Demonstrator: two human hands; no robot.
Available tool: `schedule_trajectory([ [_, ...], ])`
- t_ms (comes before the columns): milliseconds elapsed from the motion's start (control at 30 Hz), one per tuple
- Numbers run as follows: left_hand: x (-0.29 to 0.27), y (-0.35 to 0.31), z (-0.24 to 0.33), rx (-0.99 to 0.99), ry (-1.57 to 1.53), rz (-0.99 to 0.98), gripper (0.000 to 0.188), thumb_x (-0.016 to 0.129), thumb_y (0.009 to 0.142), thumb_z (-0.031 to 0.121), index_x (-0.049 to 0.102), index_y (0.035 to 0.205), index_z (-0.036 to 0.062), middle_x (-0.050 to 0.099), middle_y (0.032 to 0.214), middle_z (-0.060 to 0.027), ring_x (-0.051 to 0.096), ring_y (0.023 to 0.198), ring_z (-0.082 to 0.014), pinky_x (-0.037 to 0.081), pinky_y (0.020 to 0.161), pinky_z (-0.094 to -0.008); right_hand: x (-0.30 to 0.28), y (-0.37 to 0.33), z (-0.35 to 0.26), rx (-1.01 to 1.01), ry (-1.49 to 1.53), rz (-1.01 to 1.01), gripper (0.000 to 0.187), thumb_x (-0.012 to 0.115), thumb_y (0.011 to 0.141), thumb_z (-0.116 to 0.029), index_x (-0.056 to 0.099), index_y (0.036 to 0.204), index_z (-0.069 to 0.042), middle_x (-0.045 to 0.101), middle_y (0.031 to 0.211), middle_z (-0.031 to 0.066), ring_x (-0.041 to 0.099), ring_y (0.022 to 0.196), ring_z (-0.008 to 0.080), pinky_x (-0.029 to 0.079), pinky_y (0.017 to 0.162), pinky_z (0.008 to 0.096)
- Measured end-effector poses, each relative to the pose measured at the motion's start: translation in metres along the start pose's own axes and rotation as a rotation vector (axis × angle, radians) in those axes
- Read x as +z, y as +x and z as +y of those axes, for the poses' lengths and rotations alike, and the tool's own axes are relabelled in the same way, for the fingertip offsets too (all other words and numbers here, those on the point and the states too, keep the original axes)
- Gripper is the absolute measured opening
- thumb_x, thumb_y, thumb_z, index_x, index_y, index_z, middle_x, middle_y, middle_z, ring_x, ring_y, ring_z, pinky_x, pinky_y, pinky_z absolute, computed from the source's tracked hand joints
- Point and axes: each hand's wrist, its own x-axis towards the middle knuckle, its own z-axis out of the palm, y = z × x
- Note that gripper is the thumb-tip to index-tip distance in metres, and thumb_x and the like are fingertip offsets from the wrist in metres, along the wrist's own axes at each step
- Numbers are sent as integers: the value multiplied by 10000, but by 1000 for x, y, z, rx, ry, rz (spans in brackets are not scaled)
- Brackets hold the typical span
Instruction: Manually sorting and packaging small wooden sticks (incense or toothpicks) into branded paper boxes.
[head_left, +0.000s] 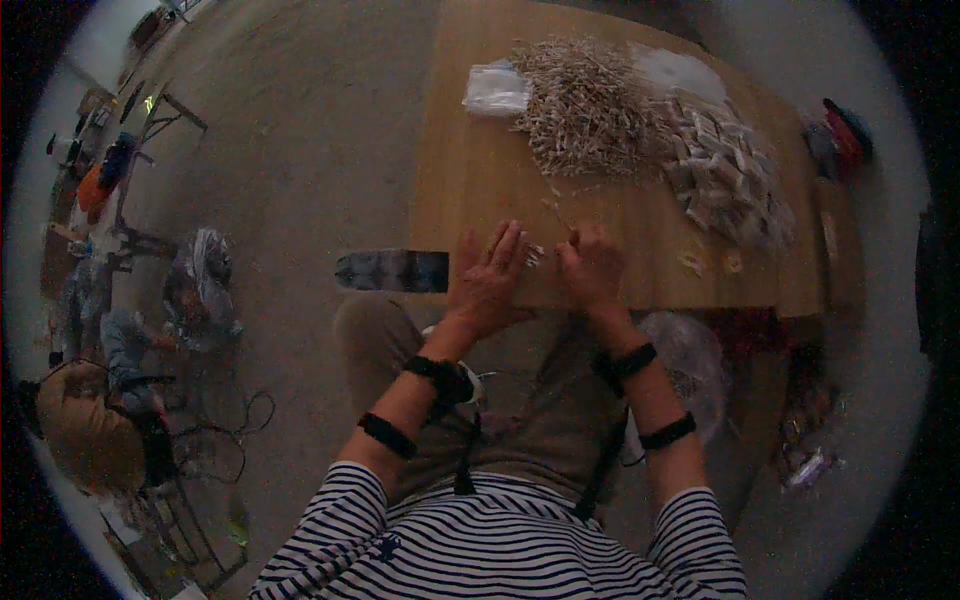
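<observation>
fingers (l) by sm. sticks, thin, whitish

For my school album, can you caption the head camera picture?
Left hand and right hand at a brown table with a heap of thin sticks.

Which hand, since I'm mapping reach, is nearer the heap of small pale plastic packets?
Right. In the picture, the right hand is below and left of the packet heap, apart from it; the left hand is farther left, also below.
</observation>
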Motion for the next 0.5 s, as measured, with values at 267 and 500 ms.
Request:
schedule_trajectory([
  [267,-5,0,0,0,20,-13,1208,825,583,597,298,1520,46,237,1623,-94,176,1519,-247,78,1192,-623,16,14,3,-107,51,-52,128,594,878,-147,608,959,-49,634,994,185,635,887,390,523,753,503],
  [500,-5,-1,-1,6,24,17,1177,832,567,585,354,1496,43,253,1617,-97,206,1509,-247,115,1184,-629,3,23,-12,-80,154,59,103,628,825,-123,655,898,-56,627,896,143,627,870,375,509,764,486],
])
